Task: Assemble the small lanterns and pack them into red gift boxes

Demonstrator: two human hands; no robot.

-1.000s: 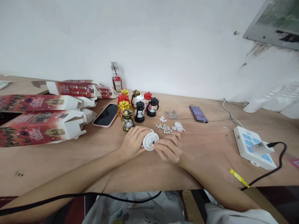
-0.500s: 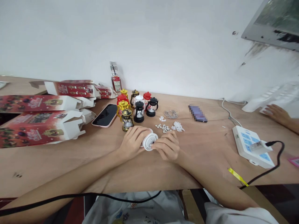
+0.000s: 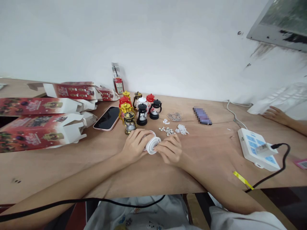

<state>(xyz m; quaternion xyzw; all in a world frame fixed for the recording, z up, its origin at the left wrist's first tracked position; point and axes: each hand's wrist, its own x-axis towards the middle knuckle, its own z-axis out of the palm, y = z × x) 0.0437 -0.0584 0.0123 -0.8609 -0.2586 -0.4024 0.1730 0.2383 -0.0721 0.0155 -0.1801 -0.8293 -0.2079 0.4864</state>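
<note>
- Both hands grasp one small white lantern (image 3: pixel 152 145) low over the wooden table (image 3: pixel 96 159), just in front of the person.
- Left hand (image 3: pixel 134 147) wraps the lantern's body from the left, fingers curled over the top of it.
- Right hand (image 3: pixel 169 150) meets it from the right, fingertips pinched at the round white base, which faces right and towards the camera.
- Lying on its side, the lantern has its long axis running left to right between the two palms, and the base sits nearer the right hand.
- Just beyond the knuckles lie small silver discs (image 3: pixel 167 130) and white scraps (image 3: pixel 182 129); a cluster of little lanterns (image 3: pixel 140 107) stands behind, with a phone (image 3: pixel 107 118) to its left.
</note>
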